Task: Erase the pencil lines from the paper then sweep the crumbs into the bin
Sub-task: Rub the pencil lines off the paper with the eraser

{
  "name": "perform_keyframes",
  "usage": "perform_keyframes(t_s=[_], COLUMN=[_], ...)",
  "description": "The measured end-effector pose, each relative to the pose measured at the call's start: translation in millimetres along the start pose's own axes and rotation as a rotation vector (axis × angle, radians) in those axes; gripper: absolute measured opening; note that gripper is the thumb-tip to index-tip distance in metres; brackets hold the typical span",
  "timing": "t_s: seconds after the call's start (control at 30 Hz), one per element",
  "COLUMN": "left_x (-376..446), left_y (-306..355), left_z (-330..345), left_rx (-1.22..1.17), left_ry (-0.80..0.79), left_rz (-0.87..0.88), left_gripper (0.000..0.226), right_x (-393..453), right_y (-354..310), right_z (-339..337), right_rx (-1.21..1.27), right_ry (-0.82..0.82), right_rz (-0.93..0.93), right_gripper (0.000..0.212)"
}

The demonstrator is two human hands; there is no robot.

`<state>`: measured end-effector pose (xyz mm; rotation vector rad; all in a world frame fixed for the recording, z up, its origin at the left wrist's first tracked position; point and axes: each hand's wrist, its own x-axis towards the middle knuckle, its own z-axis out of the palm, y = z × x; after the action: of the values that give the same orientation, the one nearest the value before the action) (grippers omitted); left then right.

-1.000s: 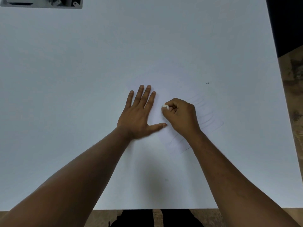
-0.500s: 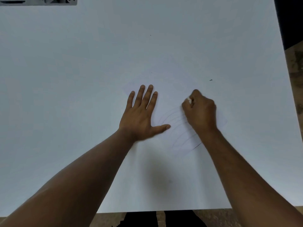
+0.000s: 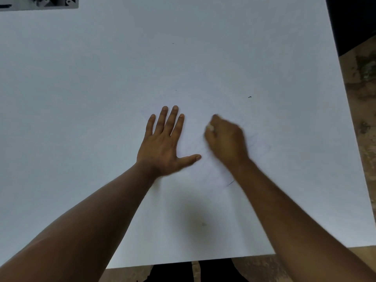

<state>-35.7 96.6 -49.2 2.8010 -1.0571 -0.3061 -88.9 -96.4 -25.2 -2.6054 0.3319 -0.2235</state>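
A white sheet of paper (image 3: 211, 171) lies on the white table (image 3: 101, 78), its edges barely visible, with faint pencil lines (image 3: 231, 182) near its lower corner. My left hand (image 3: 164, 143) lies flat on the paper's left part, fingers straight and spread. My right hand (image 3: 225, 139), blurred by motion, is fisted over the middle of the paper and pinches a small white eraser (image 3: 210, 127) at its fingertips. The eraser's tip against the paper is hidden by the fingers.
A grey box-like object (image 3: 40, 3) sits at the table's far left corner, cut off by the frame. A tiny dark speck (image 3: 249, 97) lies on the table beyond my right hand. The table's right edge (image 3: 345, 98) borders a brown floor.
My right hand with the eraser swung right across the paper, then back toward the left. Pencil lines look fainter. My left hand has stayed flat in place.
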Motion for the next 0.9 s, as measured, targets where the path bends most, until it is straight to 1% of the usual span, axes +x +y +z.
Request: perform_keyframes(t_s=[0.07,0.1,0.2,0.27,0.33,0.4,0.47,0.5,0.6,0.67,0.73,0.8,0.87,0.9], left_x=[0,0,0,0,0,0,0,0,0,0,0,0,0,1], left_y=[1,1,1,1,0,0,1,1,2,2,1,1,0,1], left_z=[-3,-4,-4,-4,-3,-3,-3,-3,-4,-6,-5,-5,-4,-4], left_rx=[-0.008,-0.009,-0.007,0.004,0.011,0.014,0.006,0.001,-0.008,-0.001,0.008,0.013,0.017,0.016], left_ry=[-0.016,-0.019,-0.019,-0.024,-0.022,-0.020,-0.020,-0.021,-0.024,-0.035,-0.031,-0.029,-0.037,-0.039], left_rz=[-0.010,-0.014,-0.013,-0.015,-0.009,-0.002,-0.011,-0.013,-0.018,-0.021,-0.021,-0.016,-0.012,-0.013], left_gripper=[0.116,0.116,0.115,0.115,0.114,0.114,0.114,0.115,0.115,0.115,0.115,0.115,0.115,0.115], right_x=[13,17,22,18,12,6,10,15,33,34,28,20,16,19], right_y=[35,48,56,44,29,23,32,41,67,65,47,25,14,16], right_z=[-22,-30,-37,-32,-24,-20,-24,-28,-42,-42,-31,-14,-3,-3], right_rx=[-0.019,-0.007,0.090,0.141,0.138,0.096,0.024,0.000,-0.001,0.030,0.089,0.116,0.067,0.032], right_ry=[0.086,0.100,0.074,0.059,-0.007,-0.078,-0.068,-0.030,0.055,0.081,0.071,0.019,-0.040,-0.041], right_rz=[0.091,0.136,0.182,0.131,0.047,-0.037,-0.082,-0.067,0.067,0.060,-0.010,-0.098,-0.189,-0.211], right_gripper=[0.014,0.016,0.018,0.017,0.019,0.019,0.018,0.018,0.017,0.014,0.008,0.011,0.014,0.016])
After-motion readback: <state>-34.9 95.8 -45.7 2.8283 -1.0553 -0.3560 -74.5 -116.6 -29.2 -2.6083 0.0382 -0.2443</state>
